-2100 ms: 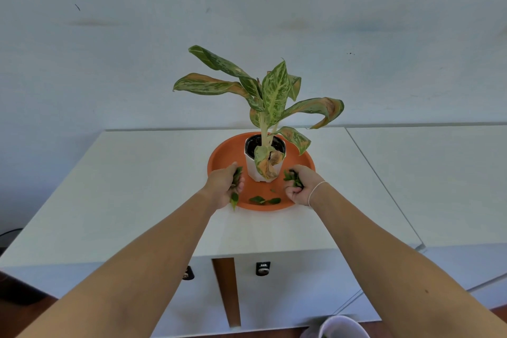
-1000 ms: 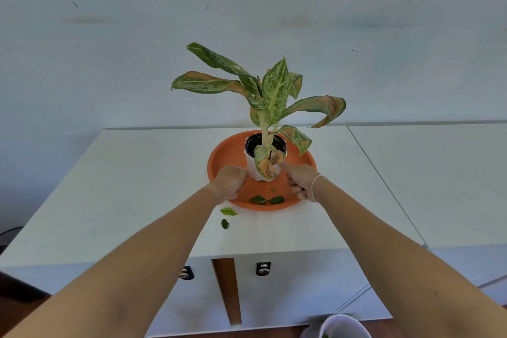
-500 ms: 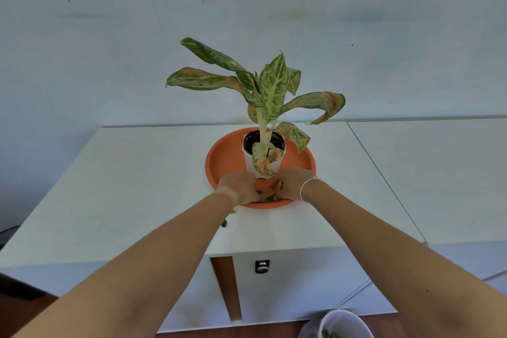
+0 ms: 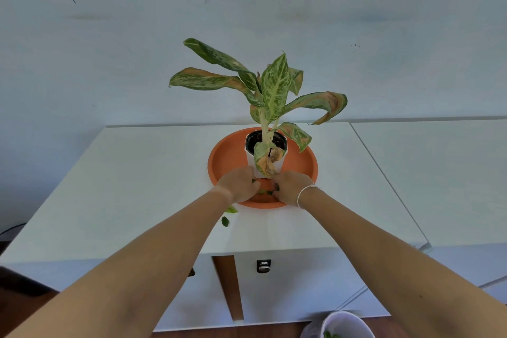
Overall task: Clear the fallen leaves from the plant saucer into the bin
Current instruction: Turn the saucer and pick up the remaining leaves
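as curled, hands [image 4: 264, 186] on saucer leaves [image 4: 264, 191]

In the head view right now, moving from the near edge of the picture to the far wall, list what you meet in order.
white bin → drawer lock → two leaves on the cabinet top → left hand and right hand side by side in the orange saucer → white plant pot → wall

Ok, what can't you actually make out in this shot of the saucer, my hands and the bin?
- Head view: leaves in the saucer near the front, mostly covered by the left hand and right hand; count unclear.
- Bin: cut off by the bottom edge; contents barely visible.
- Leaves on the table: partly behind the left forearm.
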